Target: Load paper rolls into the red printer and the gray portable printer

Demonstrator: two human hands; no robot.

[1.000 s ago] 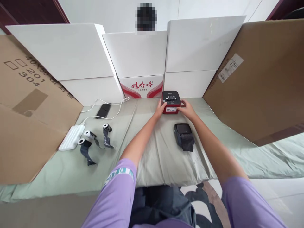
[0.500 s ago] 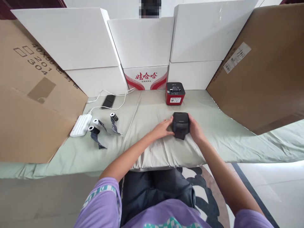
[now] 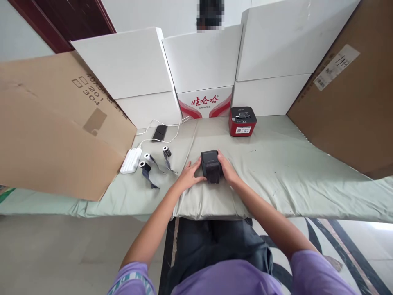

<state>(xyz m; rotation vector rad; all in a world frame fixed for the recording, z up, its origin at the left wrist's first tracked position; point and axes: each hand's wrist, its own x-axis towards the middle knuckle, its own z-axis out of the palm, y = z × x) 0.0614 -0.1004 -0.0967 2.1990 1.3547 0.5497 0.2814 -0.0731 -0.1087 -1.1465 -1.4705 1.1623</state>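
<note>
A small black box-shaped printer [image 3: 210, 157] sits on the cloth near the front edge, with a dark strip hanging down its front. My left hand [image 3: 190, 175] grips its left side, thumb and fingers around the edge. From the opposite side my right hand [image 3: 227, 168] presses against it, fingertips at the top right corner. A red-and-black printer [image 3: 242, 128] with a white label stands behind, to the right. Left of my hands lie three small paper rolls: one dark-ended [image 3: 144, 166], one white [image 3: 149, 158] and one black [image 3: 166, 151], each with a dark strip trailing.
A white power bank [image 3: 131, 160] with a white cable and a dark phone [image 3: 159, 133] lie at the left. White boxes [image 3: 201, 59] form a wall at the back. Brown cardboard [image 3: 61, 135] bounds the left and more cardboard [image 3: 346, 110] the right. Part of a person's head shows beyond.
Both hands have carried the black printer leftward over the cloth, closer to the paper rolls. My view has also shifted, so the surroundings appear further right. The red-and-black printer stays in place.
</note>
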